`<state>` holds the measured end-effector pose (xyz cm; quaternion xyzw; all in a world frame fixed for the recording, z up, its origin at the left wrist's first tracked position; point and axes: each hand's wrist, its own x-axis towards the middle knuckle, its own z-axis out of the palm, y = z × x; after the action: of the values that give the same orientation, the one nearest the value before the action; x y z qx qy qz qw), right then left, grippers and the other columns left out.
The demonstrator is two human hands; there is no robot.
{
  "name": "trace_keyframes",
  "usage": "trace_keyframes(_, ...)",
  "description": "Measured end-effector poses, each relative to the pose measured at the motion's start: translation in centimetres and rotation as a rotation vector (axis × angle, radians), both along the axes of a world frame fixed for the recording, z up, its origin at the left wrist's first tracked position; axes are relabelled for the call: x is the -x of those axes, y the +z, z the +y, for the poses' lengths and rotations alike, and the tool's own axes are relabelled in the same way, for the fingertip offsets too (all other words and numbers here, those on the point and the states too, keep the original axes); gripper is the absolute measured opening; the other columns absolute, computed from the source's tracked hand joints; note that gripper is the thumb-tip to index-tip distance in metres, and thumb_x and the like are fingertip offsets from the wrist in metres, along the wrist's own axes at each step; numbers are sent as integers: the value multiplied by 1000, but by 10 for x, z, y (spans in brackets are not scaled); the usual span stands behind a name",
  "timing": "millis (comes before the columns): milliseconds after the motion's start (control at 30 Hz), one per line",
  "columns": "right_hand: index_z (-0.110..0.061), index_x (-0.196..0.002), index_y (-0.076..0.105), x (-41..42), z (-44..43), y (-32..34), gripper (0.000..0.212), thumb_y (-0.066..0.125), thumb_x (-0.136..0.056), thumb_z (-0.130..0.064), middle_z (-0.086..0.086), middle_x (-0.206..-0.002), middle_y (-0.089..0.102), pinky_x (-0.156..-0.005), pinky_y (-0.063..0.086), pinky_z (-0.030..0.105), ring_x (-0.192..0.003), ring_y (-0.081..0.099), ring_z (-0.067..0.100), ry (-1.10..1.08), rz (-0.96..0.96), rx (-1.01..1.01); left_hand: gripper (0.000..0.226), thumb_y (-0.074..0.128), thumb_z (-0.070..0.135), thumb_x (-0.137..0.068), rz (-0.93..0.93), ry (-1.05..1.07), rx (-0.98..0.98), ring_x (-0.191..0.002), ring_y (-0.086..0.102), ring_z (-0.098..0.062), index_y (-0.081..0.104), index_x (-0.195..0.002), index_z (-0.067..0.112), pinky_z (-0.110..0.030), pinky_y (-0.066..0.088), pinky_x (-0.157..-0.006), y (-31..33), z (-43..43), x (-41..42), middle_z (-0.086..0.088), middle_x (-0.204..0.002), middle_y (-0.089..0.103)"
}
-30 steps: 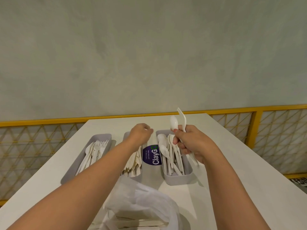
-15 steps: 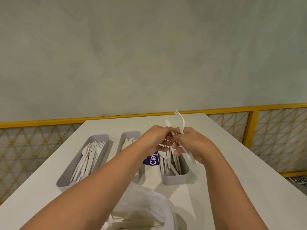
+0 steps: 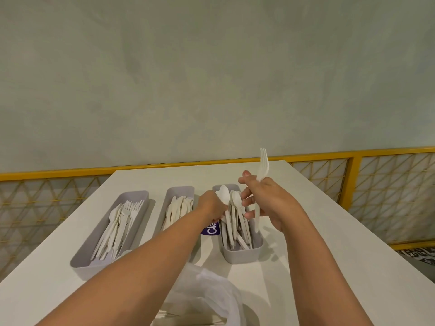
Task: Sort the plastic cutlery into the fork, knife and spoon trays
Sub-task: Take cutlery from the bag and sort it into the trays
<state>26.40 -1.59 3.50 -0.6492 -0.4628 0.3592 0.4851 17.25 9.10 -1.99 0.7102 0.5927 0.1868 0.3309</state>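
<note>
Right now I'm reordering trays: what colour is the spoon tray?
Light grey; the spoon tray shows best in the head view.

Non-task items, located from the white table [image 3: 364, 267].
Purple sticker [image 3: 210, 230] on its top; yellow lattice railing [image 3: 353, 182] beyond its far and right edges; grey-green wall [image 3: 211, 78] behind.
</note>
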Motion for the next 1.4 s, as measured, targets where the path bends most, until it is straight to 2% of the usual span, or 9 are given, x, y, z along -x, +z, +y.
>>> trace_keyframes(100,-11,-125,52,-3,3,-1,49,35,-97,-48,4,-99,60,-85,55,36,-91,59,17,-24,-56,15,29,50,14,-94,136,-49,-144,-104,62,-31,58,-115,-5,-32,49,-84,2,-5,0,-20,-112,64)
trace_keyframes(167,-12,-131,48,-4,3,-1,54,34,-97,-50,6,-117,59,-99,47,43,-108,56,22,-44,-89,23,30,46,12,-96,149,-53,-196,-114,57,-30,53,-121,-2,-32,46,-93,7,-8,0,-18,-123,59)
trace_keyframes(400,-11,-140,36,0,-1,1,59,29,-97,-51,10,-139,46,-90,31,32,-122,45,26,-61,-99,57,30,47,1,-91,-200,-314,-147,-97,58,-18,56,-118,11,-27,49,-81,36,-35,4,-5,-111,61)
trace_keyframes(567,-11,-132,48,5,-2,4,54,28,-99,-49,10,-124,58,-86,35,30,-97,51,20,-24,-67,62,32,48,8,-93,-294,-533,-28,-112,59,-19,55,-124,10,-29,46,-96,52,-61,12,-8,-119,65)
trace_keyframes(700,-12,-110,56,8,-2,5,52,28,-97,-54,5,-97,61,-92,44,38,-90,57,17,8,5,43,16,44,15,-99,-363,-545,-36,-83,63,-13,58,-104,10,-30,51,-88,52,-67,25,-3,-86,64)
trace_keyframes(800,-19,-125,52,13,-2,4,55,31,-93,-59,-1,-115,57,-102,40,42,-118,50,17,85,10,28,19,43,14,-99,-440,-437,-8,-63,52,-9,58,-94,3,-28,47,-74,50,-61,44,-1,-71,53)
trace_keyframes(933,-23,-134,45,20,-2,3,52,38,-93,-55,1,-129,54,-95,46,38,-112,52,15,149,-43,32,23,42,13,-99,-199,-199,-188,-64,48,-8,58,-114,7,-19,41,-58,46,-39,79,1,-73,54)
trace_keyframes(1200,-27,-135,45,40,-11,4,45,50,-93,-42,1,-123,57,-80,51,26,-103,59,11,317,-171,5,44,39,2,-95,72,322,-221,-123,48,-35,37,-140,2,-38,44,-93,9,8,171,-19,-138,47)
trace_keyframes(1400,-35,-129,49,56,-13,1,40,53,-90,-45,-6,-119,59,-79,51,23,-105,59,10,399,-235,6,35,37,0,-95,196,418,-163,-122,48,-36,48,-127,-8,-35,41,-96,-14,23,196,-24,-131,52)
